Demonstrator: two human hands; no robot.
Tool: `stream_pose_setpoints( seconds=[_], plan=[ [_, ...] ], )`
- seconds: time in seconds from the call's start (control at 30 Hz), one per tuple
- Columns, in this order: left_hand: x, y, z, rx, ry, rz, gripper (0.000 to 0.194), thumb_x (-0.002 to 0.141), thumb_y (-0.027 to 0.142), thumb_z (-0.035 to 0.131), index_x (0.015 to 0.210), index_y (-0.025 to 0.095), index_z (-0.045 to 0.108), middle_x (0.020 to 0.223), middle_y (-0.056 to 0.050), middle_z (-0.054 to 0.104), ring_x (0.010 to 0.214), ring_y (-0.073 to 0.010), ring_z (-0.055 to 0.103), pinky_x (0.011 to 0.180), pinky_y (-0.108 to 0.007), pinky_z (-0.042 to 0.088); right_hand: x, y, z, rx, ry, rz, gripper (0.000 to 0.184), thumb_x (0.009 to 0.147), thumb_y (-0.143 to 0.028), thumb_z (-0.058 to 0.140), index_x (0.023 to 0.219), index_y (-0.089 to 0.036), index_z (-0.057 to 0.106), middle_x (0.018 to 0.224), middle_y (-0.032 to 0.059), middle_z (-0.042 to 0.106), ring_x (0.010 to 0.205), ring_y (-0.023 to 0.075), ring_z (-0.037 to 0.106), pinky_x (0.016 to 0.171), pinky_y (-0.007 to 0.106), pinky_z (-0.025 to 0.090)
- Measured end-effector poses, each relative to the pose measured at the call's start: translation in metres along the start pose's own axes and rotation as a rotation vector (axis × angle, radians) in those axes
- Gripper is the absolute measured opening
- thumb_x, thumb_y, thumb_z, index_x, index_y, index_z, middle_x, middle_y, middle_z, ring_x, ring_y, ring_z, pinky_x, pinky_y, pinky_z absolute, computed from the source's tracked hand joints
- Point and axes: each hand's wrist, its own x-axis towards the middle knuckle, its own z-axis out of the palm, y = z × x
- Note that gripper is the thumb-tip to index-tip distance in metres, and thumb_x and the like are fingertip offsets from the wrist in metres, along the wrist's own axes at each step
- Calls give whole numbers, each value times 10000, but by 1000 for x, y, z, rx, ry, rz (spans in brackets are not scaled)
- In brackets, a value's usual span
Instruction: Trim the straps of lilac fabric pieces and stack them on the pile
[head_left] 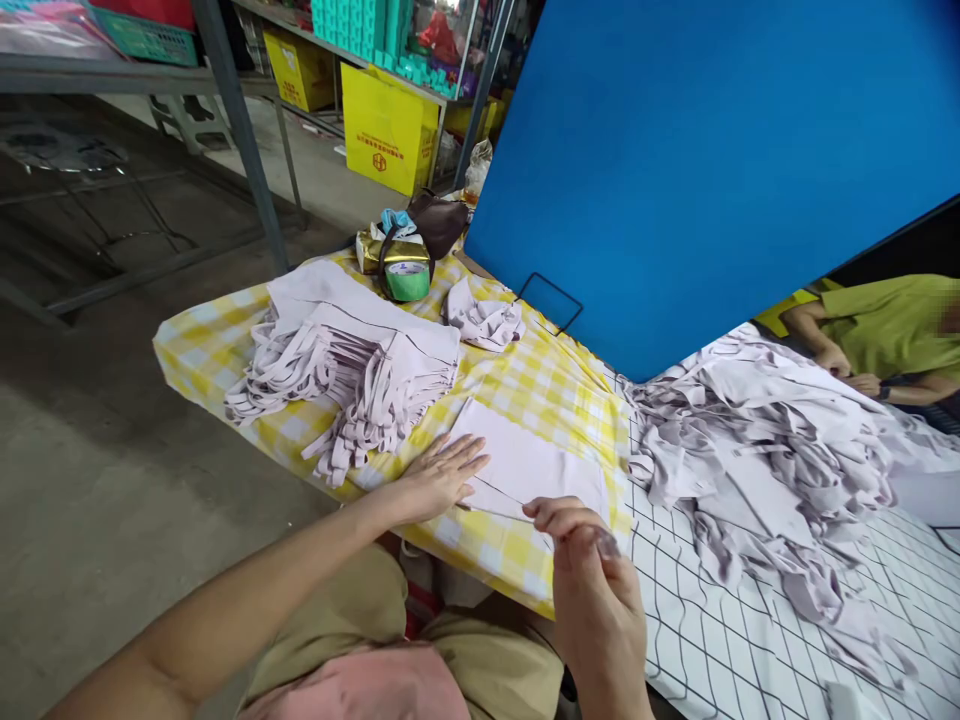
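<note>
My left hand (pixel 439 473) lies flat with fingers stretched out, pressing the left edge of a pale lilac cloth piece (pixel 529 465) on the yellow checked tablecloth (pixel 547 385). My right hand (pixel 592 575) hovers at the near edge of that same piece, fingers curled in a pinch; what they hold, if anything, is too small to make out. A neat stack of like cloth pieces with straps (pixel 352 365) sits to the left of my left hand. A big loose heap of the same cloth (pixel 772 460) lies to the right on a white grid-patterned cover (pixel 720 640).
A green tape roll (pixel 407 280), a gold packet and a brown pouch (pixel 439 220) sit at the table's far end, beside a crumpled cloth (pixel 484 318). A blue board (pixel 697 170) stands behind. Another person in a green shirt (pixel 885 325) sits at right. Yellow boxes (pixel 386 130) and shelving stand beyond.
</note>
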Motion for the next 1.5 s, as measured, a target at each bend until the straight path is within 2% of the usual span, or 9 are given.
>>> stream_pose_setpoints(
  seconds=[0.2, 0.4, 0.6, 0.67, 0.77, 0.9, 1.23, 1.37, 1.5],
  plan=[
    [1, -1, 2, -12, 19, 0, 469, 920, 294, 395, 1379, 237, 325, 1470, -45, 277, 1372, -163, 185, 1121, -346, 123, 10, 2, -4, 96, 120, 81, 231, 892, -351, 474, 756, -215, 602, 703, 5, 504, 727, 168, 551, 688, 331, 457],
    [3, -2, 4, -2, -26, -28, 463, 912, 286, 398, 1368, 235, 341, 1474, -42, 265, 1373, -162, 181, 1119, -347, 119, 21, -5, -7, 184, 229, 102, 183, 866, -355, 518, 794, -217, 614, 613, -35, 397, 552, 102, 403, 526, 245, 385],
    [7, 1, -4, -36, -43, -28, 470, 891, 225, 422, 1354, 212, 342, 1467, -67, 287, 1367, -185, 206, 1114, -386, 149, 18, 2, -7, 126, 186, 196, 245, 866, -395, 517, 760, -188, 596, 541, -51, 343, 500, 86, 327, 463, 209, 301],
    [9, 12, -18, -70, 26, -44, 420, 873, 182, 434, 1292, 188, 404, 1394, -86, 413, 1326, -193, 307, 1108, -397, 174, 15, 9, -5, 54, 147, 257, 277, 868, -426, 504, 770, -182, 591, 518, -61, 318, 483, 82, 289, 449, 206, 269],
    [12, 36, -49, -173, 254, -28, 215, 878, 142, 401, 1041, 183, 535, 1070, -40, 627, 1144, -154, 506, 1113, -375, 182, 12, 20, -2, -62, 94, 322, 332, 867, -479, 473, 802, -174, 585, 513, -66, 300, 478, 85, 262, 438, 209, 246],
    [14, 62, -80, -191, 448, 62, 131, 886, 196, 431, 811, 187, 538, 810, 10, 616, 879, -128, 593, 1093, -373, 227, 11, 32, 3, -189, 11, 331, 373, 858, -509, 457, 688, -181, 509, 538, -61, 315, 497, 88, 272, 445, 216, 239],
    [15, 63, -74, -261, 279, -48, 89, 789, 128, 524, 723, 174, 560, 796, 15, 596, 781, -125, 574, 1077, -416, 220, 9, 44, 9, -446, 5, 281, 442, 853, -550, 379, 596, -193, 424, 510, -55, 342, 481, 93, 296, 457, 230, 236],
    [20, 56, -80, -523, 186, -150, 106, 692, 99, 561, 612, 168, 553, 708, 18, 588, 722, -128, 551, 935, -333, 368, 10, 41, 11, -431, -58, 265, 419, 873, -516, 347, 682, -179, 504, 549, -43, 377, 505, 104, 332, 467, 224, 271],
    [23, 40, -85, -898, -5, -312, 55, 664, 178, 572, 616, 151, 581, 728, -2, 610, 714, -137, 544, 706, -242, 411, 7, 42, 11, -415, -50, 307, 340, 855, -483, 422, 968, -182, 533, 536, -76, 335, 468, 100, 309, 432, 205, 259]
  ],
)
